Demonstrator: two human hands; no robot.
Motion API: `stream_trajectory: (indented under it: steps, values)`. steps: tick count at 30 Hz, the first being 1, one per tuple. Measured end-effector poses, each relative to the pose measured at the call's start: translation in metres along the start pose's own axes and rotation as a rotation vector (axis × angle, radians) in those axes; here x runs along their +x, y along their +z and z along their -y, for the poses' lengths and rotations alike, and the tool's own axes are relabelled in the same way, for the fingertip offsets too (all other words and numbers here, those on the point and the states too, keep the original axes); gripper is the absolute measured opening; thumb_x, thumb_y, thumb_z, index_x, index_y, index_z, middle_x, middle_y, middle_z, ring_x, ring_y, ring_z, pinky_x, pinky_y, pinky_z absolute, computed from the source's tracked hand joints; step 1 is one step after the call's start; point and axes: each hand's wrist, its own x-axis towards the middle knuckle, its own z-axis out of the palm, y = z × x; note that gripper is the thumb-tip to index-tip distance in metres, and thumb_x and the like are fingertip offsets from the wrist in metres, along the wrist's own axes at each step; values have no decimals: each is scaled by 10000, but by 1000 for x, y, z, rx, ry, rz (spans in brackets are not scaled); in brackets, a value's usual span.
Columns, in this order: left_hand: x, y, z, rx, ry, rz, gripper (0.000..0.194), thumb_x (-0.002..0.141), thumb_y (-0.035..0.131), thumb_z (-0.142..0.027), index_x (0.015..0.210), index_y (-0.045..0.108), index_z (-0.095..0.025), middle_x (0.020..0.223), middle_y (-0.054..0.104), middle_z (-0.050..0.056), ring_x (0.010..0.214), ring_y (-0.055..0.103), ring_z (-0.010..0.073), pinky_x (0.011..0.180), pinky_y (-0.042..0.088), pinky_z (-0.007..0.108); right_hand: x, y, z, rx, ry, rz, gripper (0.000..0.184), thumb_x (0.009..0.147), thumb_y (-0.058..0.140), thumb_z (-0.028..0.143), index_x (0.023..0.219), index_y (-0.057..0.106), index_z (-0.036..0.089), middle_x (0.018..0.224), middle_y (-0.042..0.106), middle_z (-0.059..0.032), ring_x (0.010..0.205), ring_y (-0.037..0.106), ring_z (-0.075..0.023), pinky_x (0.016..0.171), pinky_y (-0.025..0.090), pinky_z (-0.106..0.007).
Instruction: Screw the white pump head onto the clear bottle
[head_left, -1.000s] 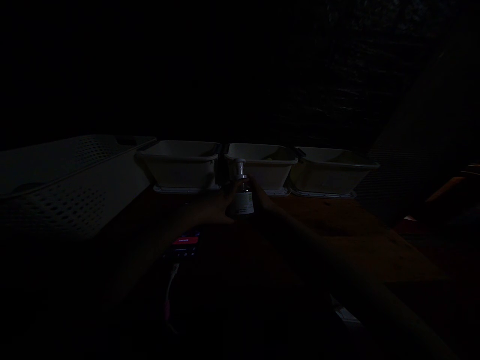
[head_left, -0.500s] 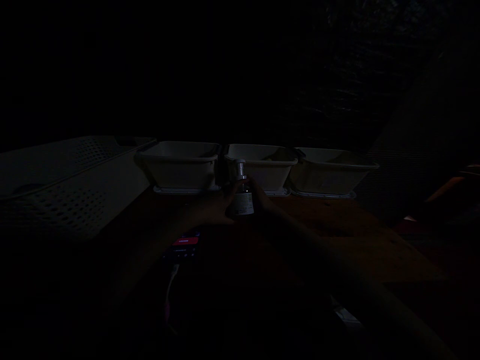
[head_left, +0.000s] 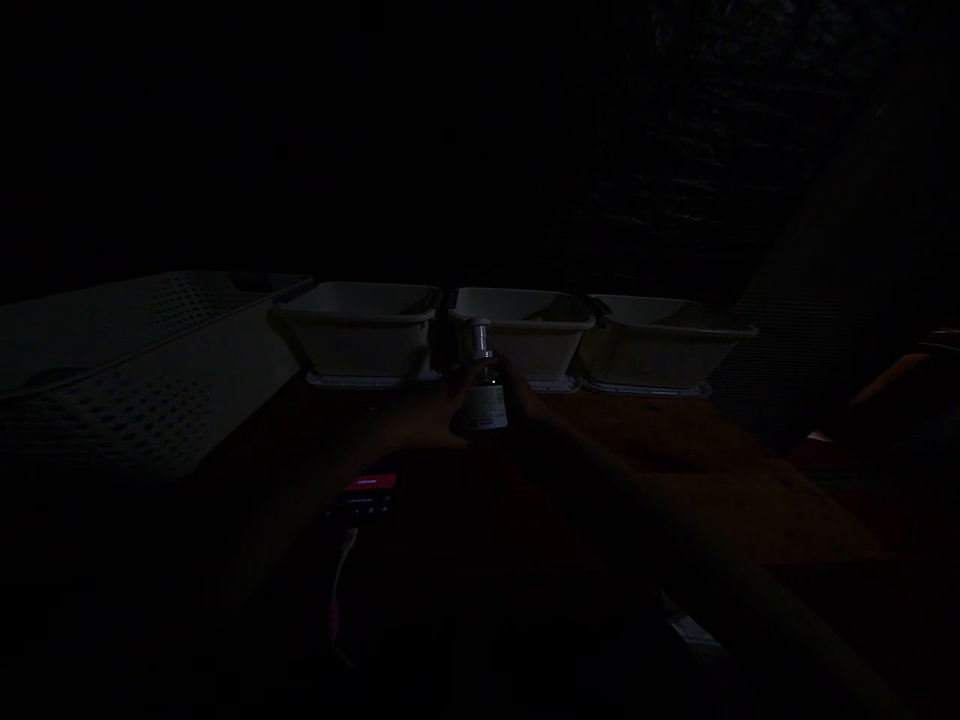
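Position is unchanged since the earlier frame: the pump bottle [head_left: 487,408] sits upright between left hand [head_left: 435,415] and right hand [head_left: 528,400], both closed around its sides. Beyond the grip stands the middle tub [head_left: 536,346]; nearer, leftward, lies a phone [head_left: 367,496].

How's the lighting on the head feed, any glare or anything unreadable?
Head view: very dark, nearly black at upper left; no strong glare; the phone screen glows red in part; small glints mark the bottle; left hand and right hand are dim shapes at its sides; its label print is unreadable.
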Motion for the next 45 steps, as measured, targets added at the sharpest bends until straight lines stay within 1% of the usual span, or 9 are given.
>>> stream_trajectory:
  steps: [4,12,16,21,26,30,34,40,45]
  values:
    - [0,0,0,19,-8,1,1195,765,705,-292,1519,-221,-257,1443,472,237,1036,662,295,759,503,330,-4,4,1,51,31,-43,524,917,450,627,1069,650,167,911,729,-93,740,692,-212,657,560,-348]
    - [1,2,2,3,-8,-3,1164,766,707,-328,1535,-165,-262,1461,452,248,1031,652,306,758,502,340,2,-2,-2,-7,25,-53,539,892,472,657,1043,650,172,875,724,-101,734,691,-222,636,554,-354]
    - [1,2,3,23,-10,-3,1165,766,699,-325,1534,-173,-238,1398,514,245,998,660,303,753,501,346,4,-4,-2,-13,20,-56,539,891,473,663,1018,657,172,863,721,-99,705,682,-215,614,548,-345]
    - [1,3,5,3,20,-20,1180,758,715,-341,1537,-166,-249,1494,403,260,1123,616,337,828,502,377,4,-5,-2,-21,43,-75,555,899,456,667,1046,663,175,870,720,-96,725,678,-218,646,556,-364]
    - [1,3,3,-1,-21,4,1148,768,690,-320,1540,-156,-243,1391,520,239,983,664,300,745,503,347,-1,0,-1,29,36,-54,543,899,463,659,1046,656,173,860,720,-98,716,675,-214,635,552,-347]
    - [1,3,3,-6,5,-20,1164,756,704,-310,1536,-158,-273,1465,446,240,1061,644,309,767,503,339,-1,1,-1,8,24,-54,543,905,458,651,1062,660,171,903,725,-100,749,691,-215,655,558,-349]
    - [1,3,3,0,-10,-8,1175,759,707,-303,1536,-172,-242,1421,489,243,1029,660,304,751,508,336,1,-1,-1,29,43,-26,563,903,453,662,1088,649,168,939,730,-98,784,702,-220,683,569,-354]
    - [1,0,1,7,-7,-1,1194,758,700,-323,1525,-212,-255,1460,441,259,1062,649,320,760,502,334,1,-1,1,46,77,-11,585,901,446,682,1084,639,161,899,733,-103,735,696,-215,640,565,-343]
    - [1,2,1,38,-26,6,1190,766,693,-331,1522,-220,-226,1380,523,254,952,673,290,710,490,315,-1,3,3,37,68,-36,546,942,398,634,1064,639,160,895,733,-105,731,693,-213,632,559,-336]
